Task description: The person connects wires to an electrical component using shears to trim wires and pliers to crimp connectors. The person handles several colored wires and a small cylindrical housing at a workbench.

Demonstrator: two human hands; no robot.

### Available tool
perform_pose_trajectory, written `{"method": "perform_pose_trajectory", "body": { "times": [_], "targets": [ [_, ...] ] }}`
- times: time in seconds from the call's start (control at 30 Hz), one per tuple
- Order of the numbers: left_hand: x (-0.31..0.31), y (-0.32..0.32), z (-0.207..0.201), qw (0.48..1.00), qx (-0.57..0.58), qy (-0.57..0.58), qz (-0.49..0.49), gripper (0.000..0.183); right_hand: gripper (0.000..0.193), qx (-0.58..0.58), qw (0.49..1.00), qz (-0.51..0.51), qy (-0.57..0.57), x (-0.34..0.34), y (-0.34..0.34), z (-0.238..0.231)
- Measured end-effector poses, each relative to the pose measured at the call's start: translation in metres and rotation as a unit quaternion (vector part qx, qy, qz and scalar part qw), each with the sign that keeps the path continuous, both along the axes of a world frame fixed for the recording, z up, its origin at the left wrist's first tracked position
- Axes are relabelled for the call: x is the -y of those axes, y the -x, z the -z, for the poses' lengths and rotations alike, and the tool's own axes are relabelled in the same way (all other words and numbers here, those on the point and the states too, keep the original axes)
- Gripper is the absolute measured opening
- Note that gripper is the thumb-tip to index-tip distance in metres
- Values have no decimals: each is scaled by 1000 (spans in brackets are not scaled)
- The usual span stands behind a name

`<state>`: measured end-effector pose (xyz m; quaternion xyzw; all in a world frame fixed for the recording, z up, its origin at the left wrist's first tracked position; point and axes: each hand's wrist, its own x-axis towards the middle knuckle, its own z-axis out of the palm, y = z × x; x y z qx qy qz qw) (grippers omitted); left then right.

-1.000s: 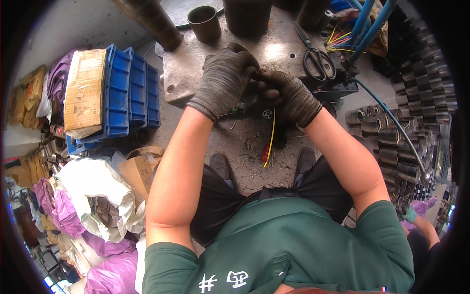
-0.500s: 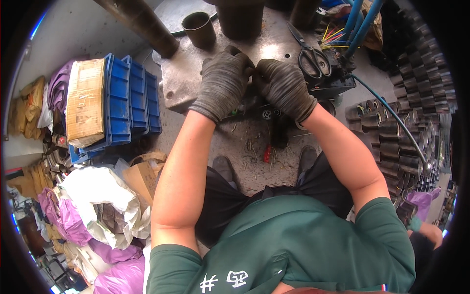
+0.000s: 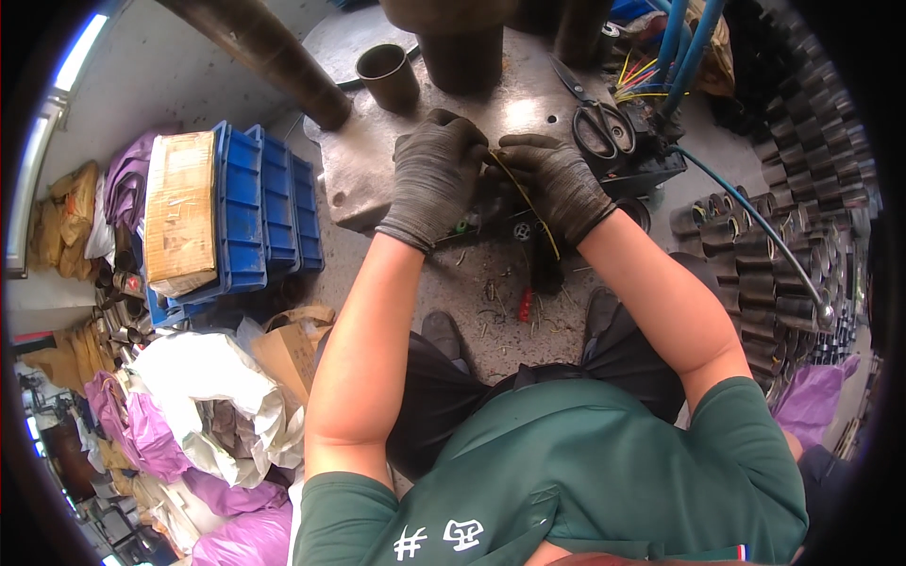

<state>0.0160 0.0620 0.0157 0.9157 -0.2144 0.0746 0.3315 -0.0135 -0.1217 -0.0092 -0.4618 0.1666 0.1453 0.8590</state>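
My left hand (image 3: 436,174), in a dark grey knit glove, is closed by the near edge of the metal plate (image 3: 363,179). A thin yellow strand (image 3: 522,191) runs from its fingertips down and to the right, its lower end loose. My right hand (image 3: 559,184), gloved alike, is beside it with the fingers loosely stretched toward the left hand. The strand passes close to its palm side; no grip on it shows. Behind my left hand a short dark metal sleeve (image 3: 388,78) stands on the plate. Black-handled scissors (image 3: 601,127) lie right of my right hand.
A thick dark column (image 3: 462,61) rises from the plate, with a slanting post (image 3: 274,61) to its left. Blue crates (image 3: 243,208) and a cardboard box (image 3: 181,212) stand at left. Metal sleeves (image 3: 746,245) are stacked at right. Colored strands (image 3: 638,75) lie by blue hoses (image 3: 675,57).
My right hand has loosened and drawn slightly away from my left. The yellow strand now shows between them. The view has shifted a little; the scissors remain on the plate.
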Motion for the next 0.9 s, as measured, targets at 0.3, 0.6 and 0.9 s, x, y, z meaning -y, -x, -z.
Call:
{"method": "perform_pose_trajectory", "body": {
  "times": [0.3,0.6,0.9],
  "targets": [
    [-5,-2,2,1000,15,18,15,9,39,-8,999,28,-46,-11,-1,-5],
    [4,7,0,998,51,-17,-23,17,26,130,965,68,215,-26,1,-7],
    [5,6,0,996,43,-77,-29,13,12,243,931,92,257,-30,1,8]
  ]
}}
